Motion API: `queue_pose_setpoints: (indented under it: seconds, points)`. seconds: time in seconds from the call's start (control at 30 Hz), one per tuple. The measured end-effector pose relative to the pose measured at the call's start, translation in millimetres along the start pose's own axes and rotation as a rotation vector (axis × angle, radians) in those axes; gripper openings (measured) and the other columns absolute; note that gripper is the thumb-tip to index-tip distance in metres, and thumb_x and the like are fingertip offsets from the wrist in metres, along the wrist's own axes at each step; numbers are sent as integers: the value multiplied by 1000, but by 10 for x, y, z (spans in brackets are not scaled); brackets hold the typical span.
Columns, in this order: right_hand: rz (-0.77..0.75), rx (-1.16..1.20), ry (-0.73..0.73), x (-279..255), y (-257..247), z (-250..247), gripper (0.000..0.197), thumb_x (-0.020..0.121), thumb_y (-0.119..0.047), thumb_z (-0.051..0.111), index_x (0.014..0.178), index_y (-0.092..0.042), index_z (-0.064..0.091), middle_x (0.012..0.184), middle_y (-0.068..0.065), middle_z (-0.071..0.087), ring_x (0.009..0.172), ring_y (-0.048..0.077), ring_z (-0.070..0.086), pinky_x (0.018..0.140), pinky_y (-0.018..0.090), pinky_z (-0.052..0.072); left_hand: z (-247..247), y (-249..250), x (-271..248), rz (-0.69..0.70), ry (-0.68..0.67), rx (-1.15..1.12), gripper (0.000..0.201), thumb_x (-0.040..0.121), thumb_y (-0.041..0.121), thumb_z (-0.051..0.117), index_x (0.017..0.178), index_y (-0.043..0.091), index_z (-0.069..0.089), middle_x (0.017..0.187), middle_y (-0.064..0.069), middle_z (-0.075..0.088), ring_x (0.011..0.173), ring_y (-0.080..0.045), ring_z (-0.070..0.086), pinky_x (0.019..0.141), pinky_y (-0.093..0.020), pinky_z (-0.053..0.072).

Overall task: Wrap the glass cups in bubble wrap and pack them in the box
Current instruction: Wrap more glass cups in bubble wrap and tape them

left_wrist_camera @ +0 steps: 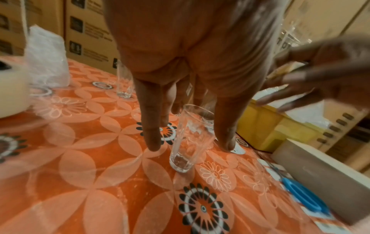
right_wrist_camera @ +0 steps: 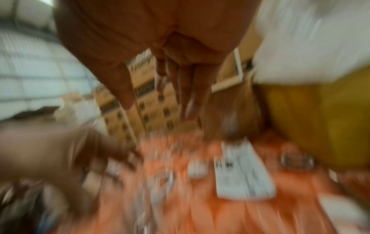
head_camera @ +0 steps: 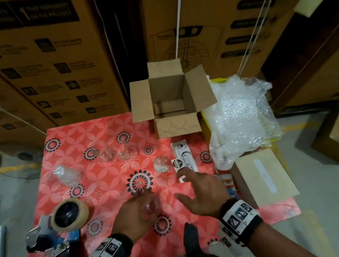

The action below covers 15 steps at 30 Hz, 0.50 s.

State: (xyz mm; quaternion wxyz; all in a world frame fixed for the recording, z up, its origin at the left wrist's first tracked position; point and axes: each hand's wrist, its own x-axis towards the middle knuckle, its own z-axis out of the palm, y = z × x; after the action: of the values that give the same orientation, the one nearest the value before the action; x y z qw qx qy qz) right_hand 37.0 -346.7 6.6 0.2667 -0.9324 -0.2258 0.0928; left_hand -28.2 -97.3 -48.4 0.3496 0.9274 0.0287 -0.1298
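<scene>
A clear glass cup (left_wrist_camera: 187,137) stands upright on the red patterned tablecloth (head_camera: 106,179). My left hand (left_wrist_camera: 190,147) hangs over it with straight fingers, thumb on one side and fingers on the other; contact with the glass is unclear. In the head view this cup (head_camera: 149,206) is partly hidden under that left hand (head_camera: 143,200). My right hand (head_camera: 187,183) hovers beside it, fingers spread and empty. More bare cups (head_camera: 113,152) stand farther back. A cup wrapped in bubble wrap (head_camera: 67,176) lies at the left. The open cardboard box (head_camera: 169,98) sits at the table's far edge.
A heap of bubble wrap (head_camera: 242,118) fills a yellow bin (left_wrist_camera: 270,126) on the right. Sticker sheets (head_camera: 182,154) lie near the box, a tape dispenser (head_camera: 68,215) sits front left, a brown box (head_camera: 263,178) front right. Large cartons stand behind. The right wrist view is blurred.
</scene>
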Motion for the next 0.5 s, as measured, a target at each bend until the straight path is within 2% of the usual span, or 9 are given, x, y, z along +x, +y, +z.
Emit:
queue_pose_setpoints:
  seconds: [0.03, 0.1, 0.2, 0.27, 0.3, 0.37, 0.43, 0.5]
  points:
    - [42, 36, 113, 15, 65, -225, 38, 86, -61, 65, 115, -37, 56, 90, -6, 77, 73, 11, 74, 62, 33, 59, 22, 7, 13, -5, -13, 63, 67, 78, 37, 84, 133, 58, 52, 141, 10, 67, 118, -15, 70, 94, -25, 57]
    - [119, 217, 287, 109, 208, -709, 23, 85, -52, 68, 92, -31, 66, 82, -14, 76, 72, 2, 75, 64, 33, 61, 39, 52, 20, -51, -39, 154, 81, 79, 51, 79, 151, 50, 43, 161, 11, 49, 128, -14, 65, 95, -30, 58]
    - [231, 354, 415, 345, 480, -1507, 14, 91, -30, 73, 78, -26, 72, 71, -7, 76, 62, 10, 75, 62, 38, 60, 85, 100, 17, -78, -23, 245, 103, 79, 64, 72, 166, 45, 21, 174, 15, 20, 135, -12, 60, 91, -31, 58]
    - [271, 306, 499, 546, 691, -1998, 14, 93, -24, 70, 81, -22, 76, 70, -5, 76, 56, 13, 74, 64, 40, 63, 110, 139, 24, -71, 12, 268, 104, 80, 69, 66, 167, 44, 13, 177, 15, 7, 142, -10, 53, 88, -30, 59]
    - [277, 253, 540, 665, 814, -2222, 14, 93, -25, 69, 83, -22, 78, 72, -5, 77, 59, 14, 74, 68, 41, 64, 119, 156, 30, -71, 24, 271, 104, 81, 70, 64, 167, 44, 12, 177, 16, 4, 144, -10, 51, 85, -29, 59]
    - [286, 110, 571, 964, 1055, -2581, 19, 87, -34, 65, 87, -22, 81, 80, -2, 79, 74, 19, 76, 77, 40, 63, 148, 190, 33, -65, 32, 272, 104, 81, 71, 63, 167, 45, 11, 177, 16, -1, 148, -10, 47, 89, -29, 60]
    - [322, -23, 515, 1334, 1303, -2857, 23, 89, -35, 65, 97, -21, 82, 98, 9, 79, 95, 31, 74, 87, 41, 60, 181, 198, 39, -72, 38, 273, 107, 81, 72, 64, 168, 44, 7, 176, 16, -7, 152, -11, 41, 95, -30, 58]
    - [362, -129, 372, 1751, 1577, -3025, 24, 100, -28, 63, 109, -15, 80, 115, 18, 76, 110, 39, 69, 96, 44, 57, 237, 159, 40, -86, 35, 301, 116, 78, 75, 66, 169, 42, 2, 175, 16, -13, 159, -13, 27, 99, -32, 58]
